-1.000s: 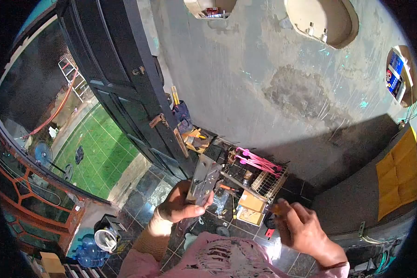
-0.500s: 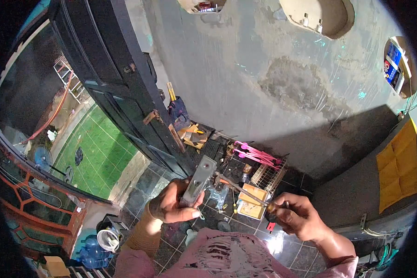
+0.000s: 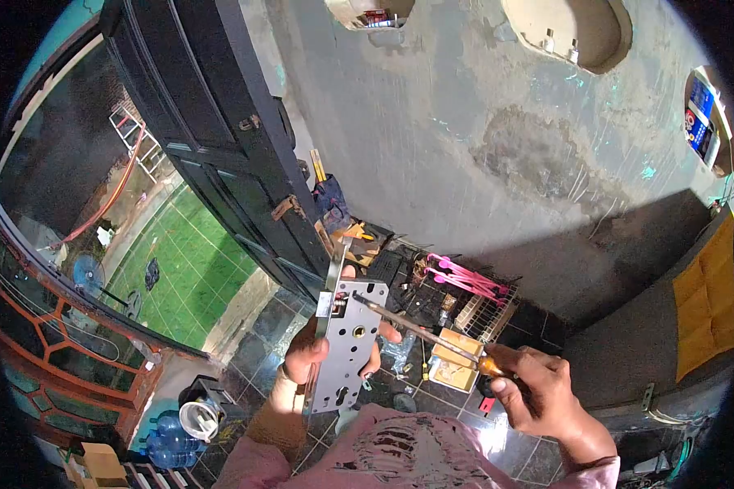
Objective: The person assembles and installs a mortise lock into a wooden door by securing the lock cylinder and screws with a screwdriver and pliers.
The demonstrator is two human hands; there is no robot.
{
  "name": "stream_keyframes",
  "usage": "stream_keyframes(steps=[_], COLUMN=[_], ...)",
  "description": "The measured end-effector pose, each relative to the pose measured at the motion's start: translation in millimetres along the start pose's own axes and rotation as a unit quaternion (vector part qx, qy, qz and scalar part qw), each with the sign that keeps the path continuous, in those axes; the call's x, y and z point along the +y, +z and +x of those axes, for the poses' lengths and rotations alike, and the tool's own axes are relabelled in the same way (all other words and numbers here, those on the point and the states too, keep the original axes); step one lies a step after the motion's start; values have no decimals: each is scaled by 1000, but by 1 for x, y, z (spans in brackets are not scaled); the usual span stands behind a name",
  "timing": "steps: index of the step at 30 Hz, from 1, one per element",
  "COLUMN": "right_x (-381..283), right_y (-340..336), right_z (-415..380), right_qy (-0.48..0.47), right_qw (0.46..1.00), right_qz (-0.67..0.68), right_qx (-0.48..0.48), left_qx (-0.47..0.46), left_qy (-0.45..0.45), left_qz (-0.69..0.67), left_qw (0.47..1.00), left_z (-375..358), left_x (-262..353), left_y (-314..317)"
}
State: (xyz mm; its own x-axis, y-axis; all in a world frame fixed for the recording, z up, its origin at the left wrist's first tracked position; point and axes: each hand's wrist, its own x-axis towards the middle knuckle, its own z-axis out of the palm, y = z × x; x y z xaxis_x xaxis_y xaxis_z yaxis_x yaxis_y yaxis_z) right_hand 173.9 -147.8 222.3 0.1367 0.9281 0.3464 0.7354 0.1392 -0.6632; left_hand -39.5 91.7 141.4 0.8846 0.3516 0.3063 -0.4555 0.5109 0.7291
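Observation:
My left hand (image 3: 304,352) is wrapped round a flat metal mortise lock (image 3: 347,346), held upright with its broad perforated face toward me and its narrow faceplate on the left. A silver latch sticks out near the lock's upper left. Closed round the amber handle of a long screwdriver (image 3: 432,336) is my right hand (image 3: 532,387). The screwdriver's shaft points up and left, and its tip is at the upper part of the lock, beside the latch opening. Whether the tip touches the metal I cannot tell.
A dark panelled door (image 3: 212,138) stands open at the left. On the tiled floor are a wire rack (image 3: 485,316) with pink hangers (image 3: 465,279), a yellowish tray (image 3: 454,359), a white bucket (image 3: 198,420) and blue water bottles (image 3: 170,444). A yellow cushion (image 3: 708,301) lies at the right.
The lock has turned from its narrow side to its broad face. The screwdriver tip now overlaps the lock's upper part. My view has shifted slightly.

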Motion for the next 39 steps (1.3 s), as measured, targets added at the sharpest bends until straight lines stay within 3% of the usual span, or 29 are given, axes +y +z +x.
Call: stream_keyframes(steps=[7, 10, 22, 25, 29, 30, 33, 37, 39], right_x=[-1, -8, -14, -27, -40, -35, -30, -19, -20], right_y=[10, 2, 0, -12, -25, -25, -27, -25, -24], right_z=[3, 2, -8, -12, -10, -8, -2, 6, 10], right_qy=[-66, -38, -84, -120, -225, -272, -314, -346, -292], right_qw=[994, 996, 986, 960, 868, 835, 800, 779, 832], right_qz=[-53, -77, -144, -251, -442, -478, -511, -524, -471], right_qx=[66, 16, 25, 7, -6, -1, 12, 3, -35], left_qx=[26, 28, 9, 14, 9, 23, 28, 51, 46], left_qy=[-31, -32, -39, -37, -46, -43, -108, -163, -164], left_qz=[-6, 3, 37, 136, 300, 241, 288, 195, 188], left_qw=[999, 999, 999, 990, 953, 969, 951, 966, 967], left_z=[-6, -8, -15, -18, -29, -28, -30, -35, -33], left_x=[-5, -6, -8, 0, 7, 8, 17, 12, 9], left_y=[16, 20, 27, 29, 20, 29, 27, 21, 17])
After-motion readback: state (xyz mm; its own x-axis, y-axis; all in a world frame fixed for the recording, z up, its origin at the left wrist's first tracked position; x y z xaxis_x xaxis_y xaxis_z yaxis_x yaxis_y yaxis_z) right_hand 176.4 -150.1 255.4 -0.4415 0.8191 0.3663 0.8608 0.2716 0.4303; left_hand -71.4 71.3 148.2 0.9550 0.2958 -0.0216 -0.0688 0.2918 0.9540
